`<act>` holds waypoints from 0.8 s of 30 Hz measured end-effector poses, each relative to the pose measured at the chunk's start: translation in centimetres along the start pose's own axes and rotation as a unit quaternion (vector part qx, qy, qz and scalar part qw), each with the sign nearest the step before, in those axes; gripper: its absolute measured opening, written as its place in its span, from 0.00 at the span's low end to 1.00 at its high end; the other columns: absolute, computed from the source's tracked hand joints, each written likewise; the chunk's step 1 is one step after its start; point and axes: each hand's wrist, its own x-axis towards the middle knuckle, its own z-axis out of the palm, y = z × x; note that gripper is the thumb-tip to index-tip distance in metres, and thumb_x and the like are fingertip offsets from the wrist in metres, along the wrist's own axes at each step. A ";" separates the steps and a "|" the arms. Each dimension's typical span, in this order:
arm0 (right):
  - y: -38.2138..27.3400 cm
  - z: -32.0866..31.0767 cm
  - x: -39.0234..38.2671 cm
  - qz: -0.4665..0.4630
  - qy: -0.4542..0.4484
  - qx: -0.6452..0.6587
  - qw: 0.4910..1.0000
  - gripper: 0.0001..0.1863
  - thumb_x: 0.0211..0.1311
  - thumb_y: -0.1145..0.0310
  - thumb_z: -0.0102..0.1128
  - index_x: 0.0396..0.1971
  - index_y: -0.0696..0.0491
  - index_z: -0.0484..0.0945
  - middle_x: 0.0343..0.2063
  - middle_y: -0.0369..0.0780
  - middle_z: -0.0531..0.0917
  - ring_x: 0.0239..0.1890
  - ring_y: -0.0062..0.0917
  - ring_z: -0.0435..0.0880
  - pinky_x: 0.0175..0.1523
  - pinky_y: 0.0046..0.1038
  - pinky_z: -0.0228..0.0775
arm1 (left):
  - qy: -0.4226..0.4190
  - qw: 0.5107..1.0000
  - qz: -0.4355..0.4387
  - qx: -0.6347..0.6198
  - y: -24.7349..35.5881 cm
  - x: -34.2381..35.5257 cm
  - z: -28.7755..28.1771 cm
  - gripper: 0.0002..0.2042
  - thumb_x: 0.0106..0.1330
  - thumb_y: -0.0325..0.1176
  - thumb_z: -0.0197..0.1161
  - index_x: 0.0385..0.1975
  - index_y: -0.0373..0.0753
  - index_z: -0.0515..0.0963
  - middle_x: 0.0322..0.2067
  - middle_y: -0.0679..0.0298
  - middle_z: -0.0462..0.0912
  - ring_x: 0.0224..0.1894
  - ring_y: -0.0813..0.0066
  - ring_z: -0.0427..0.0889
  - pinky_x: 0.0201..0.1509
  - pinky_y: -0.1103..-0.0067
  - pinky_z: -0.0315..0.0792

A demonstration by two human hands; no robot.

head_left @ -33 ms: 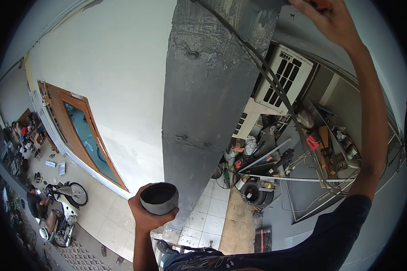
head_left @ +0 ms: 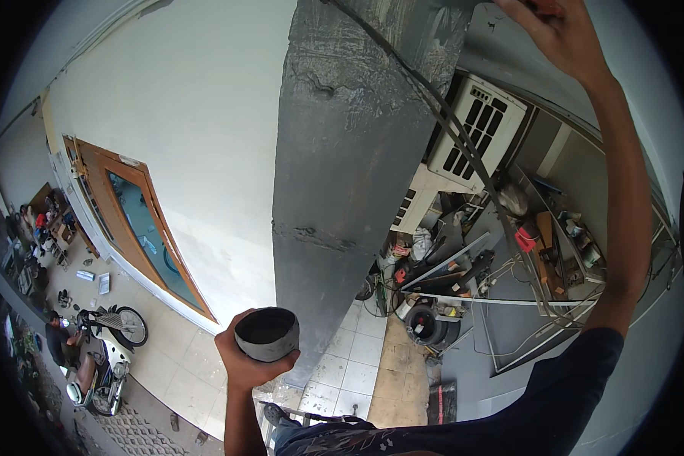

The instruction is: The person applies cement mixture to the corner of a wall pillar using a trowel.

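My left hand (head_left: pixel 252 363) grips a round grey-smeared pot (head_left: pixel 269 351) from below and the side. Its mouth faces up and its inside is dark. At the top right, my raised right hand (head_left: pixel 558 34) closes on a red-handled tool (head_left: pixel 546 6), most of which lies beyond the upper edge, so its kind cannot be told. That hand is nearest to the upper end of a tall dark grey pillar (head_left: pixel 342 175). Rough, streaky patches mark the pillar's upper part, and a cracked ridge crosses it lower down.
Dark cables (head_left: pixel 441 106) cross in front of the pillar. An air-conditioner unit (head_left: pixel 477 129) and piled clutter with a tyre (head_left: pixel 425 325) stand to the right. Left are a white wall (head_left: pixel 175 91), a wooden-framed door (head_left: pixel 140 213), a motorbike (head_left: pixel 110 365) and a seated person (head_left: pixel 57 338).
My right hand has shifted slightly to the right at the upper edge. The left hand and the pot stay in place.
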 end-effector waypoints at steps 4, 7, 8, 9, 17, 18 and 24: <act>-1.7 1.9 -4.0 -0.041 0.023 -0.020 0.999 0.11 0.60 0.66 0.71 0.30 0.59 0.82 0.21 0.37 0.79 0.21 0.22 0.75 0.27 0.27 0.67 | 0.014 1.000 -0.001 0.003 0.0 -0.6 -0.3 0.32 0.31 0.35 0.81 0.41 0.29 0.81 0.34 0.56 0.88 0.36 0.67 0.89 0.45 0.73 0.83; -3.7 3.7 -7.5 -0.098 -0.032 -0.035 0.994 0.08 0.56 0.71 0.72 0.29 0.58 0.81 0.20 0.39 0.77 0.19 0.26 0.74 0.24 0.27 0.64 | 0.061 0.998 0.000 -0.001 0.2 -1.2 -0.2 0.31 0.31 0.35 0.81 0.41 0.29 0.81 0.34 0.56 0.88 0.36 0.68 0.89 0.45 0.73 0.82; -4.0 4.1 -8.1 -0.095 -0.036 -0.040 0.994 0.08 0.56 0.71 0.72 0.29 0.58 0.81 0.20 0.39 0.77 0.19 0.26 0.74 0.24 0.27 0.64 | 0.058 0.998 -0.007 0.000 0.2 -1.2 -0.2 0.31 0.31 0.35 0.81 0.41 0.29 0.81 0.34 0.56 0.88 0.36 0.68 0.89 0.45 0.73 0.82; -4.3 4.3 -8.6 -0.086 -0.009 -0.034 0.996 0.09 0.55 0.71 0.72 0.28 0.58 0.80 0.19 0.39 0.76 0.18 0.28 0.72 0.24 0.28 0.62 | 0.057 0.998 -0.006 0.000 0.2 -1.3 -0.3 0.31 0.31 0.35 0.81 0.41 0.29 0.81 0.34 0.56 0.88 0.36 0.68 0.89 0.45 0.73 0.82; -3.0 6.3 -7.4 -0.014 -0.001 0.089 0.996 0.11 0.57 0.70 0.71 0.27 0.61 0.79 0.16 0.39 0.71 0.18 0.24 0.67 0.25 0.29 0.58 | 0.049 0.999 -0.021 0.008 -0.3 -2.2 -0.1 0.31 0.31 0.35 0.81 0.41 0.29 0.80 0.34 0.55 0.88 0.36 0.67 0.89 0.45 0.73 0.82; -2.8 6.9 -7.1 0.011 -0.033 0.105 0.994 0.11 0.59 0.70 0.70 0.27 0.62 0.79 0.16 0.39 0.72 0.18 0.23 0.66 0.25 0.29 0.58 | 0.047 0.999 -0.016 0.015 -0.4 -2.4 0.0 0.31 0.31 0.35 0.81 0.41 0.28 0.80 0.34 0.55 0.88 0.36 0.67 0.89 0.45 0.72 0.82; -3.5 5.0 -6.9 0.033 -0.037 0.087 0.995 0.10 0.60 0.69 0.69 0.28 0.61 0.81 0.17 0.39 0.73 0.18 0.21 0.67 0.25 0.27 0.58 | 0.043 0.998 -0.030 0.023 -0.7 -3.0 -0.6 0.31 0.32 0.35 0.80 0.40 0.29 0.81 0.34 0.55 0.88 0.36 0.67 0.89 0.44 0.72 0.83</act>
